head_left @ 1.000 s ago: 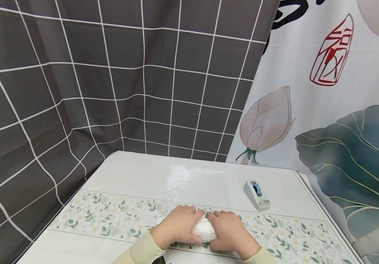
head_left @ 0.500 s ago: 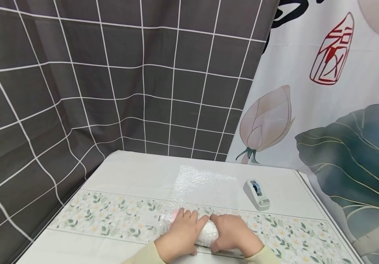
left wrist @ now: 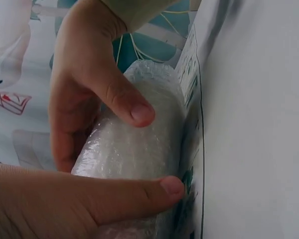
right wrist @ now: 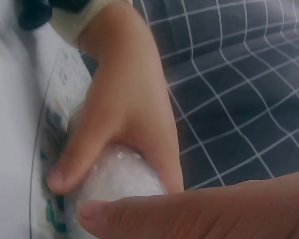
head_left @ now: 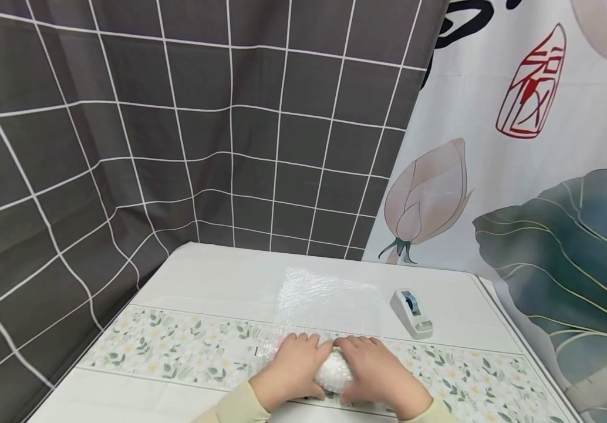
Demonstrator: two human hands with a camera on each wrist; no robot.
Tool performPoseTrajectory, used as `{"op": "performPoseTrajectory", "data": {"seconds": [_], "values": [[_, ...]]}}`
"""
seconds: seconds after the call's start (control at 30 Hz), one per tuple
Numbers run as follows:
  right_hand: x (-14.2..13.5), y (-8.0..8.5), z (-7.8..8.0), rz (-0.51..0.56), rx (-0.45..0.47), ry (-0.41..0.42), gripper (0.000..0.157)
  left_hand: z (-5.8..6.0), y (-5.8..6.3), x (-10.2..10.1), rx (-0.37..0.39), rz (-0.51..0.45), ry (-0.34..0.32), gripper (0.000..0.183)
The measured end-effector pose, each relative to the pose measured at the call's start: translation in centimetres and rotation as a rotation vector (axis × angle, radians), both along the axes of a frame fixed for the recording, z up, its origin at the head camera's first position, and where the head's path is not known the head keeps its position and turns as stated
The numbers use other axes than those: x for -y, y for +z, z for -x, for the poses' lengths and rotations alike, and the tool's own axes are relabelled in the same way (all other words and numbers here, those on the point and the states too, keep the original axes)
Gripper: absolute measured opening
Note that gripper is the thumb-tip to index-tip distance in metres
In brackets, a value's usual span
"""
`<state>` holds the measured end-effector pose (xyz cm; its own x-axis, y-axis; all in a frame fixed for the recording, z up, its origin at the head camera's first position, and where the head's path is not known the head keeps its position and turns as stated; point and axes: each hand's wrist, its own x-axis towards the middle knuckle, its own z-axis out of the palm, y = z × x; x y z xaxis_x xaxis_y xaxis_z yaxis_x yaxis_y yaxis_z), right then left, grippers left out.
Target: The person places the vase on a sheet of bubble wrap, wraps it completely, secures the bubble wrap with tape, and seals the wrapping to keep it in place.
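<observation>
A thick roll of bubble wrap (head_left: 333,373) lies across the floral band near the table's front, something white showing through its layers. My left hand (head_left: 294,369) grips its left part, and my right hand (head_left: 376,373) curves over its right part. In the left wrist view both thumbs press the near side of the wrapped bundle (left wrist: 139,144); the fingers go over the far side, partly hidden. A flat sheet of bubble wrap (head_left: 330,299) stretches from the roll toward the back. A pinkish patch shows beside my left fingers. What is inside cannot be made out.
A white tape dispenser (head_left: 411,314) with a blue roll stands right of the sheet. The white table (head_left: 219,270) carries a printed floral band (head_left: 166,343). A dark grid curtain (head_left: 250,135) and a lotus-print curtain (head_left: 493,194) hang behind it.
The roll, the loose sheet and both hands have shifted slightly right since a second ago. My hands have adjusted their hold on the roll. The dispenser stays in place.
</observation>
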<state>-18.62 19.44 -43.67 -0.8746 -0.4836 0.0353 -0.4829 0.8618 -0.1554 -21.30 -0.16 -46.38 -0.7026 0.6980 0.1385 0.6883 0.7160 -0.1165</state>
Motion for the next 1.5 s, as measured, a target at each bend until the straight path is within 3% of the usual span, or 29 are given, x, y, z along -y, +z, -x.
{"op": "performPoseTrajectory", "data": {"seconds": [0.2,0.33,0.43,0.53,0.67,0.8,0.93,1.1,1.27,1.37,1.5], "values": [[1.0,-0.5,-0.4,-0.101,-0.053,0.029,0.089,0.5,0.1,0.4,0.074,-0.073,0.035,0.072],[1.3,-1.4,-0.1,-0.172,-0.151,0.059,0.084,0.4,0.4,0.7,0.177,-0.125,0.048,0.061],[1.4,-2.0,0.3,-0.166,-0.220,0.068,0.077,0.3,0.6,0.8,0.221,-0.134,0.056,0.058],[1.4,-2.4,0.5,-0.154,-0.267,0.074,0.072,0.2,0.7,0.8,0.228,-0.124,0.066,0.062],[1.4,-2.6,0.7,-0.142,-0.289,0.078,0.070,-0.2,1.0,0.9,0.211,-0.089,0.079,0.090],[1.5,-2.5,0.7,-0.140,-0.263,0.074,0.077,-1.1,1.4,0.8,0.133,-0.020,0.071,0.110],[1.5,-2.3,0.6,-0.117,-0.182,0.052,0.084,-2.5,1.6,0.4,0.050,0.073,0.065,0.112],[1.3,-1.9,0.7,-0.061,-0.045,0.005,0.080,-3.7,1.8,0.1,0.030,0.178,0.098,0.111],[0.9,-1.6,0.9,-0.026,0.043,-0.010,0.073,-3.7,1.6,-0.1,-0.038,0.194,0.107,0.100],[0.6,-1.5,0.9,-0.011,0.060,-0.011,0.080,-3.4,1.3,-0.2,-0.071,0.164,0.095,0.088],[0.1,-1.6,0.8,0.016,0.037,-0.009,0.093,-2.5,1.0,-0.3,-0.070,0.111,0.063,0.083]]}}
